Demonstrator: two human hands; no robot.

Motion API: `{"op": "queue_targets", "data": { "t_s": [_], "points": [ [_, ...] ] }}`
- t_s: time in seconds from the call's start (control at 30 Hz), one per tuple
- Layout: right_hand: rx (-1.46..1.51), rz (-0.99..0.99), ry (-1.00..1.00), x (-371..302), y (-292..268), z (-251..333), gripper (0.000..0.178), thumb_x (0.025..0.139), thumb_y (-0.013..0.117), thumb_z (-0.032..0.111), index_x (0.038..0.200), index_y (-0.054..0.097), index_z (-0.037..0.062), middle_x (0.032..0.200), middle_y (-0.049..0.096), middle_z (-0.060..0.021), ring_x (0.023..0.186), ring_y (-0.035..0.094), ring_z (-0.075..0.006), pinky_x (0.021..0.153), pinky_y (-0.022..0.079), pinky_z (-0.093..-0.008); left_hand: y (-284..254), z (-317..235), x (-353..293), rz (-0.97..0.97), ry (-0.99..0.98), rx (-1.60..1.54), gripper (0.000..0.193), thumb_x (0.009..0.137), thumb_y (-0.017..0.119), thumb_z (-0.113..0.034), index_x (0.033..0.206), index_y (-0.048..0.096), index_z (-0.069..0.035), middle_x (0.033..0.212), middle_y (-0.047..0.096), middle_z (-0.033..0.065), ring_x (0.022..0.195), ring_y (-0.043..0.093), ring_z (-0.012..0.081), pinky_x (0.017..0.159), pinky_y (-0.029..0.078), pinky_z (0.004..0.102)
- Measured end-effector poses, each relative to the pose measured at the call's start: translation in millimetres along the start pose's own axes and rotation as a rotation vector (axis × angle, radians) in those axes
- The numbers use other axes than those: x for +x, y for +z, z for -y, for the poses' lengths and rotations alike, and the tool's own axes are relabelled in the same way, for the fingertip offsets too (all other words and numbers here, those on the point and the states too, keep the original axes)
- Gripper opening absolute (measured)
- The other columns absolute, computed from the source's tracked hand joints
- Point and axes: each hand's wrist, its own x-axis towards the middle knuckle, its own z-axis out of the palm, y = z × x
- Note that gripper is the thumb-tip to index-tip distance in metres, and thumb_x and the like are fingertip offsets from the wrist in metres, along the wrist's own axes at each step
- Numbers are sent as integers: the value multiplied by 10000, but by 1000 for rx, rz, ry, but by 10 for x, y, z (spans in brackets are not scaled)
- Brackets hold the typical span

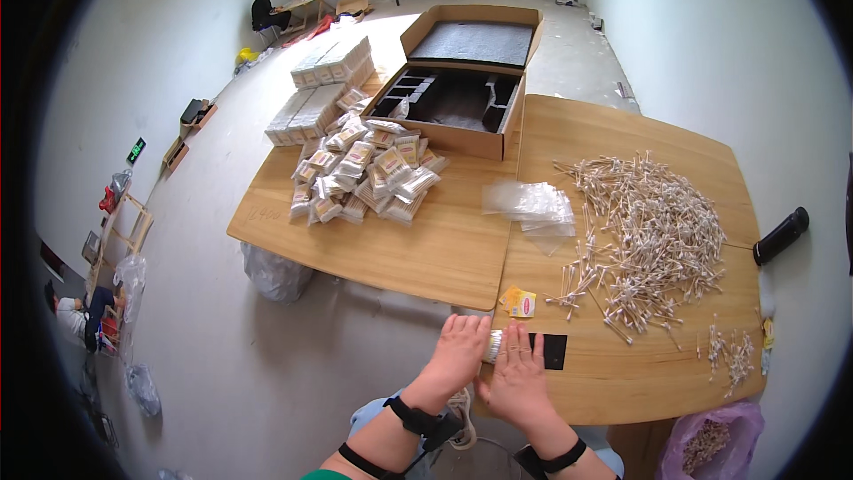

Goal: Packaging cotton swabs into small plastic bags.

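A small bundle of cotton swabs (494, 347) lies at the near edge of the table, squeezed between my two hands. From its left side my left hand (458, 354) presses on it, fingers close together. My right hand (517, 375) lies against its other side with the fingers stretched forward, partly over a black rectangular mat (554, 352). Much of the bundle is hidden by my fingers. Just beyond my hands are small yellow-and-white printed cards (521, 302).
A big heap of loose cotton swabs (653, 231) covers the right table; a smaller pile (734, 357) lies nearer. Clear plastic bags (538, 209) lie mid-table. Filled swab packets (369, 169), stacked packs (311, 111) and an open carton (453, 129) stand farther left. A purple bag (746, 440) hangs below.
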Motion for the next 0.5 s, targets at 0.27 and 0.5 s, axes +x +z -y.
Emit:
{"op": "queue_targets", "data": {
  "t_s": [0.27,0.5],
  "points": [
    [273,-49,-199,182,51,373,942,796,647,346,1530,264,-104,1623,232,-276,1542,161,-391,1251,75,-531,-291,310,-206,99,-167,-35,408,798,628,-58,1199,567,-13,1110,606,180,1111,555,359,1008,402,447],
    [602,-334,-233,87,-464,284,893,737,626,99,1524,256,-103,1595,259,-305,1510,218,-446,1233,160,-548,-903,-50,-70,-128,-45,-372,400,767,632,12,1163,573,-5,1056,615,202,1053,559,421,932,449,483]
  ]
}}
